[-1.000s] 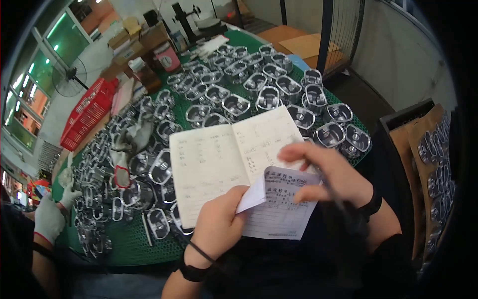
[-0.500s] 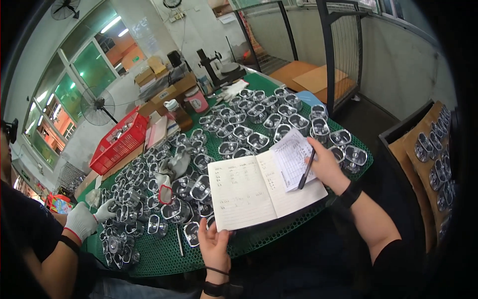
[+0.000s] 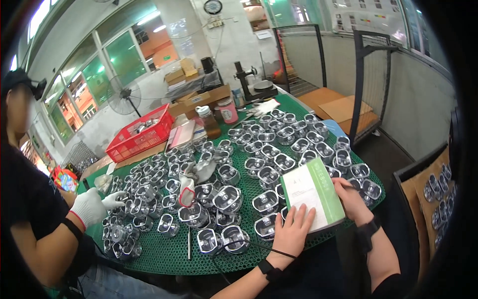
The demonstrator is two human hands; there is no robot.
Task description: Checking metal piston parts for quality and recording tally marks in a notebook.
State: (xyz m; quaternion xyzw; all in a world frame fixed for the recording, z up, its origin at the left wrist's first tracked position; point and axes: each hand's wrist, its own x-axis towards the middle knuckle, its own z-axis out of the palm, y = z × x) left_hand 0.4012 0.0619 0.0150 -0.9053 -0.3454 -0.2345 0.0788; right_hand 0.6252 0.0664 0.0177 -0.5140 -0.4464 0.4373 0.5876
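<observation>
Notebook (image 3: 312,194): closed, white-and-green cover up, tilted, over the near right edge of the table, in both hands. Can't tell if its underside touches the parts below.

Rest, big to small:
- Green mesh-topped table (image 3: 164,256), covered in metal parts, mostly upright, many touching.
- Black-framed cart (image 3: 357,89) past the far right side, flat brown cardboard (image 3: 343,107) on its deck.
- Co-worker (image 3: 35,189) at the left side, dark top and cap. White-gloved hands: nearer glove (image 3: 88,207) loosely curled, grip unclear; farther glove (image 3: 113,200) reaches in among the parts, fingertips at one of them.
- Dark crate (image 3: 406,187) at far right, brown board inside, more metal parts on the board.
- Fan (image 3: 125,94) behind the table, left of centre.
- Red basket (image 3: 142,141) on the far left edge, a few metal bits inside.
- Black stand (image 3: 244,82) with a round plate, far end of table.
- Bottle (image 3: 208,124) of brown liquid, pink tub (image 3: 227,110) just beside it.
- Left hand (image 3: 293,231): open, palm down, fingers spread flat on the notebook cover. Black band on wrist.
- Right hand (image 3: 351,197): closed on the notebook's right edge. Dark slim item (image 3: 352,187) at its fingers, pen-like, too small to be sure. Black band on this wrist too.
- Grey glove (image 3: 203,170) lying on the parts mid-table, next to a white cuff with red trim (image 3: 186,195).
- Metal parts (image 3: 228,198): shiny, cup-shaped, piston-like. Nearest ones sit just left of the notebook.
- Thin metal rod (image 3: 188,243) flat on the mesh, near edge.
</observation>
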